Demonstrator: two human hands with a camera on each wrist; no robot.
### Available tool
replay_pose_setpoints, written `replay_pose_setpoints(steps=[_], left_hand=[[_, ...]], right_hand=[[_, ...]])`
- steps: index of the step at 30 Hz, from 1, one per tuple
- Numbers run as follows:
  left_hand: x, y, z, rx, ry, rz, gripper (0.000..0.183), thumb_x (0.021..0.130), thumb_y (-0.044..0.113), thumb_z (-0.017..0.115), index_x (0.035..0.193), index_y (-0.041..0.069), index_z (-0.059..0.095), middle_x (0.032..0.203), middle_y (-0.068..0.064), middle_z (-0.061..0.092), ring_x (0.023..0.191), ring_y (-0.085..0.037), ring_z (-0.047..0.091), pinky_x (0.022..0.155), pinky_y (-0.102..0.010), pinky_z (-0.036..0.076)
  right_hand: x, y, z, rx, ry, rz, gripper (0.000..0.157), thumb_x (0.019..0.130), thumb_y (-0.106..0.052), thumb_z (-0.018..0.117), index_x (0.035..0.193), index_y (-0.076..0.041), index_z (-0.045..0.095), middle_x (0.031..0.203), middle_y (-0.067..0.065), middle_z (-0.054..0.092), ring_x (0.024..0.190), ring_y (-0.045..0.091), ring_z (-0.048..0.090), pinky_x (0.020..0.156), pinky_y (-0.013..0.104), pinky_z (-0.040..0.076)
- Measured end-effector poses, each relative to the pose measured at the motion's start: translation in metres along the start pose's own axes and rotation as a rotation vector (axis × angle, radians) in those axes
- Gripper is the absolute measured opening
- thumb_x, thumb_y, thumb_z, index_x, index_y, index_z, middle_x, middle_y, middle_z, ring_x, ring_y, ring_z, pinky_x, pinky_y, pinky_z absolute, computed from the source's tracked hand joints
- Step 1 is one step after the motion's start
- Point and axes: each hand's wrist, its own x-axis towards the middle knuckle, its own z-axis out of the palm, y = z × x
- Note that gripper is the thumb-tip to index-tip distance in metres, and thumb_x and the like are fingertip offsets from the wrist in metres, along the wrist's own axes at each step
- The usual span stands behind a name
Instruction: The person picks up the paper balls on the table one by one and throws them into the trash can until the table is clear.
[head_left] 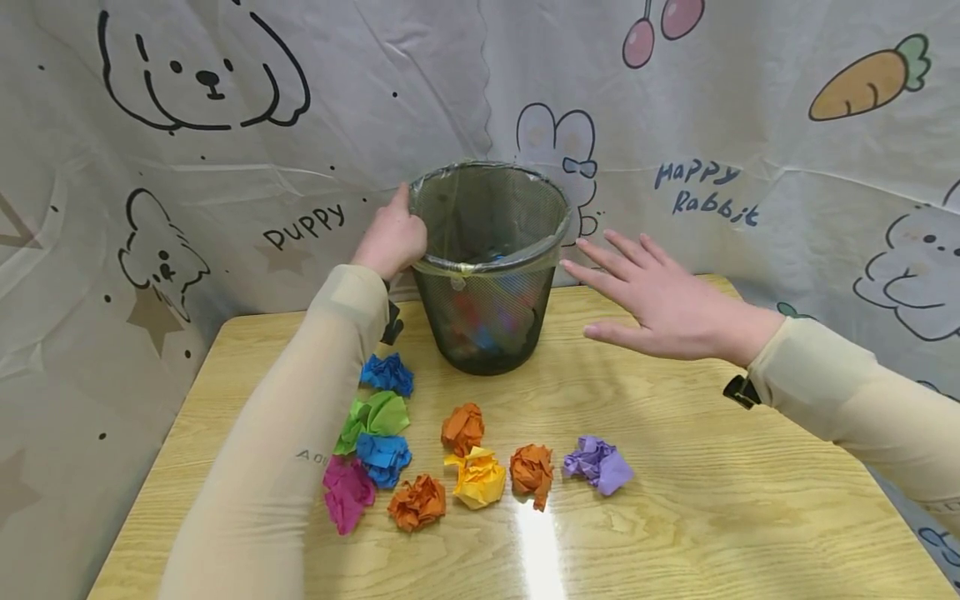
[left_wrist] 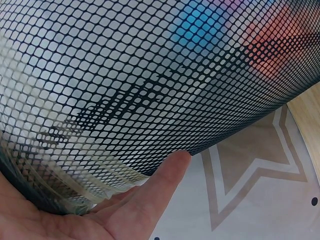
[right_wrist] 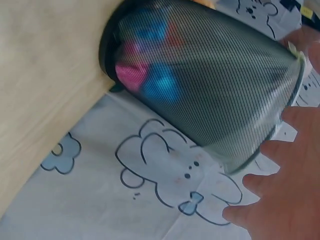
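A black mesh wastebasket (head_left: pixel 551 279) with a clear liner folded over its rim stands upright near the table's back edge. Crumpled paper in several colours shows through its lower wall, as the left wrist view of the mesh (left_wrist: pixel 100 60) also shows. At the basket's left rim, my left hand (head_left: pixel 393 236) grips the edge, with its thumb (left_wrist: pixel 165 175) along the outside of the mesh. My right hand (head_left: pixel 667 308) is spread with straight fingers just right of the basket. In the right wrist view its fingertips are close beside the liner-covered rim (right_wrist: pixel 297 85).
On the wooden table (head_left: pixel 675 533) lie several crumpled paper balls, among them a purple one (head_left: pixel 598 465), a yellow one (head_left: pixel 478 478), a magenta one (head_left: pixel 348 493) and a green one (head_left: pixel 384 413). A printed cloth (head_left: pixel 420 83) hangs behind and around the table.
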Motion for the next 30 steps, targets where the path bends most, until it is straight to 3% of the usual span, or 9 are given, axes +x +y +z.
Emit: replay_pose_setpoints(steps=[6, 15, 20, 25, 30], left_hand=[[0.001, -0.001, 0.0, 0.011, 0.006, 0.002, 0.072, 0.101, 0.01, 0.022, 0.165, 0.016, -0.009, 0.141, -0.024, 0.056, 0.044, -0.012, 0.031, 0.048, -0.03, 0.041], [0.002, -0.001, 0.0, -0.002, -0.002, -0.005, 0.071, 0.101, 0.011, 0.021, 0.165, 0.017, -0.011, 0.133, -0.02, 0.064, 0.043, -0.012, 0.029, 0.048, -0.03, 0.041], [0.002, 0.0, 0.0, 0.001, -0.008, -0.007, 0.071, 0.101, 0.012, 0.021, 0.165, 0.018, -0.011, 0.153, -0.021, 0.047, 0.044, -0.012, 0.03, 0.049, -0.031, 0.041], [0.003, 0.001, 0.0, 0.001, -0.017, -0.014, 0.07, 0.102, 0.013, 0.02, 0.164, 0.019, -0.012, 0.158, -0.019, 0.041, 0.044, -0.012, 0.029, 0.049, -0.031, 0.041], [0.003, 0.0, -0.001, 0.008, -0.015, -0.017, 0.07, 0.102, 0.012, 0.02, 0.164, 0.018, -0.012, 0.15, -0.021, 0.05, 0.044, -0.012, 0.029, 0.049, -0.031, 0.04]], right_hand=[[-0.013, -0.01, 0.023, 0.009, -0.062, -0.043, 0.079, 0.1, -0.069, 0.042, 0.166, -0.032, 0.016, 0.171, 0.001, 0.008, 0.155, 0.035, 0.01, 0.121, 0.059, 0.015], [-0.032, -0.027, 0.066, 0.17, -0.239, -0.089, 0.086, 0.097, -0.067, 0.054, 0.166, -0.031, 0.018, 0.17, 0.004, 0.012, 0.153, 0.035, 0.019, 0.118, 0.055, 0.029], [-0.04, -0.035, 0.087, 0.22, -0.307, -0.1, 0.087, 0.094, -0.061, 0.064, 0.165, -0.03, 0.023, 0.169, 0.006, 0.017, 0.152, 0.035, 0.024, 0.115, 0.055, 0.034], [-0.048, -0.041, 0.106, 0.258, -0.34, -0.119, 0.087, 0.091, -0.054, 0.072, 0.163, -0.028, 0.031, 0.168, 0.008, 0.023, 0.15, 0.035, 0.028, 0.113, 0.055, 0.036], [-0.055, -0.044, 0.119, 0.282, -0.336, -0.144, 0.082, 0.091, -0.046, 0.074, 0.161, -0.025, 0.038, 0.166, 0.011, 0.029, 0.149, 0.036, 0.031, 0.111, 0.056, 0.038]])
